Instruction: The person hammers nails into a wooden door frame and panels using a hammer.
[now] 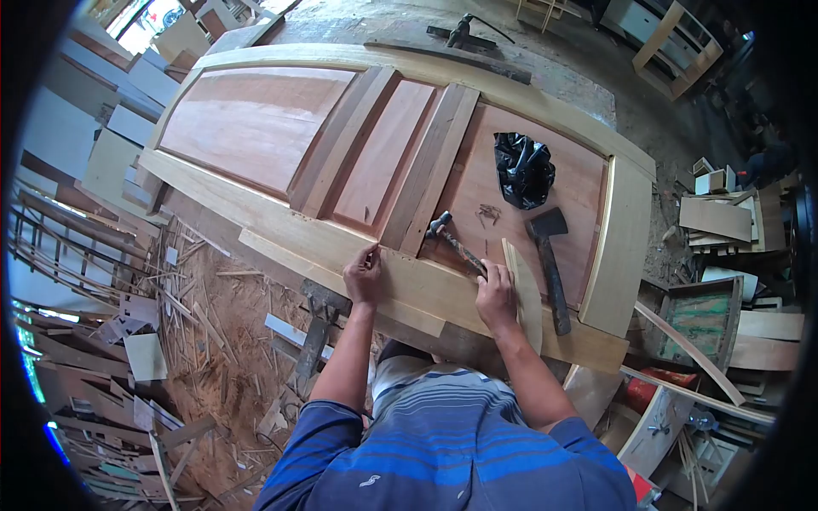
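A large wooden panelled door [409, 281] lies flat across the bench. My left hand [364, 274] rests at its near edge, fingers pinched together below a dark wood crosspiece [434, 170]; anything between them is too small to make out. My right hand [497, 295] grips the handle of a hammer [440, 225], whose head lies to the left over the door. On the right panel are a black plastic bag [522, 170], a small pile of nails [488, 214] and a hatchet [548, 225]. A thin curved wood piece [524, 294] lies beside my right hand.
A metal clamp [319, 319] is at the bench's near side, and another [461, 32] stands beyond the door. Wood offcuts and shavings [243, 366] cover the floor at left. Boards [716, 220] and a green-stained tray [694, 324] are at right.
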The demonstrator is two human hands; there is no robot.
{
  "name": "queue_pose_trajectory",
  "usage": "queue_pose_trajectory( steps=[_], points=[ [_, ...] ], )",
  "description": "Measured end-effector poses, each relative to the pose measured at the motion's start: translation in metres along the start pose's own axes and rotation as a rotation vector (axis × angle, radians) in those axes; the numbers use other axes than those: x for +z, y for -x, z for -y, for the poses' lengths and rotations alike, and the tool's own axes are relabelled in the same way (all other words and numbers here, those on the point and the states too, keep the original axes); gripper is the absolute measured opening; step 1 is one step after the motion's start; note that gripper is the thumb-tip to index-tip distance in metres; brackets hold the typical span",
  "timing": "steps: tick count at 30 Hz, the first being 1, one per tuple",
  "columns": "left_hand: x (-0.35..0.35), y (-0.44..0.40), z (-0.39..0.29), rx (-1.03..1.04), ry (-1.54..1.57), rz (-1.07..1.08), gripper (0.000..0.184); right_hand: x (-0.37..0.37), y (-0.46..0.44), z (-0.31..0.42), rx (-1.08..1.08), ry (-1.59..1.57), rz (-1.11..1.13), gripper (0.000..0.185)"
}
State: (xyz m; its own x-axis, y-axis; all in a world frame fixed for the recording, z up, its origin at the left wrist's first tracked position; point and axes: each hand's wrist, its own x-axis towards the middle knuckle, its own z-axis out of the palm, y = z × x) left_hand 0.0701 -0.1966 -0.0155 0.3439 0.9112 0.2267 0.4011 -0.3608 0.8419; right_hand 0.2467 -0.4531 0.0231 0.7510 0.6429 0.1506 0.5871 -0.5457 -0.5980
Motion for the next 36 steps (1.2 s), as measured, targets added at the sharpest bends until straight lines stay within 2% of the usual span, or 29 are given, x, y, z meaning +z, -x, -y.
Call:
queue_pose_trajectory(
  steps=[4, 7, 11, 14, 19, 22, 26, 30, 36],
  points=[
    [0.002, 0.000, 0.006, 0.038, 0.018, -0.007, 0.016, -0.006, -0.005, 0.013, 0.187, -0.070, 0.093, 0.045],
    [0.001, -0.001, 0.002, 0.080, -0.004, -0.014, 0.014, -0.011, -0.014, 0.019, 0.253, 0.001, 0.184, 0.043],
    [-0.003, -0.001, -0.008, 0.153, -0.048, -0.013, 0.014, -0.002, -0.014, 0.008, 0.218, -0.047, 0.117, 0.033],
    [-0.007, -0.002, -0.016, 0.066, -0.119, 0.086, 0.014, -0.004, -0.017, 0.016, 0.228, -0.163, 0.144, 0.033],
    [-0.004, -0.001, -0.004, 0.113, -0.083, 0.067, 0.016, 0.001, -0.012, 0.032, 0.144, -0.358, 0.137, 0.036],
    [-0.003, -0.002, -0.005, 0.116, -0.087, 0.084, 0.019, -0.010, -0.016, 0.050, 0.132, -0.343, 0.249, 0.035],
    [-0.003, -0.001, -0.010, 0.121, -0.065, 0.059, 0.029, -0.007, -0.015, 0.062, -0.012, -0.310, 0.242, 0.031],
    [-0.002, 0.001, -0.005, 0.053, -0.110, 0.121, 0.042, -0.002, -0.011, 0.068, -0.123, -0.281, 0.211, 0.030],
    [-0.002, 0.001, -0.005, 0.026, -0.085, 0.113, 0.042, -0.004, -0.010, 0.074, -0.089, -0.263, 0.273, 0.031]
  ],
)
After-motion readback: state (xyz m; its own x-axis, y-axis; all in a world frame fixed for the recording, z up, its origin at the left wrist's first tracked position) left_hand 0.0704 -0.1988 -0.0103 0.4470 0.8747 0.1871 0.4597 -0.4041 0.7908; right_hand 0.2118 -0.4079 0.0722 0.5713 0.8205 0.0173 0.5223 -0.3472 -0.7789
